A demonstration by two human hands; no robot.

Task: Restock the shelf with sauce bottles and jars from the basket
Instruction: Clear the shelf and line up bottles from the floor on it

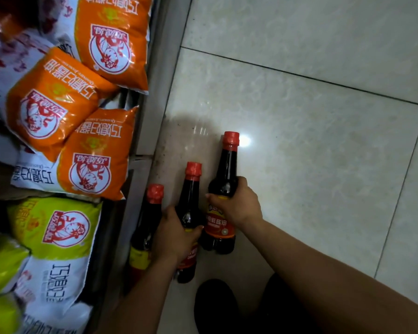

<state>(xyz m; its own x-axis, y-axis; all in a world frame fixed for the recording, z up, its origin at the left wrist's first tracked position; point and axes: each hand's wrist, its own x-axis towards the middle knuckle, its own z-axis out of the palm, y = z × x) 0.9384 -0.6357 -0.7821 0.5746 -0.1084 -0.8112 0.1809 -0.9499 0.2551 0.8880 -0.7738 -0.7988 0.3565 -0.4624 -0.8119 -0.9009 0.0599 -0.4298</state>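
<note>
Where a pale tiled floor (299,116) meets a metal shelf edge (155,92) on the left, orange pouches (101,165) and green pouches (58,225) lie piled on the shelf. Three dark sauce bottles with red caps are side by side over the floor, just beside that edge. The right hand (237,203) grips the right bottle (227,165) at its shoulder. The left hand (176,235) is wrapped around the middle bottle (191,189) and touches the left bottle (147,220) (whether it holds that one too is unclear).
</note>
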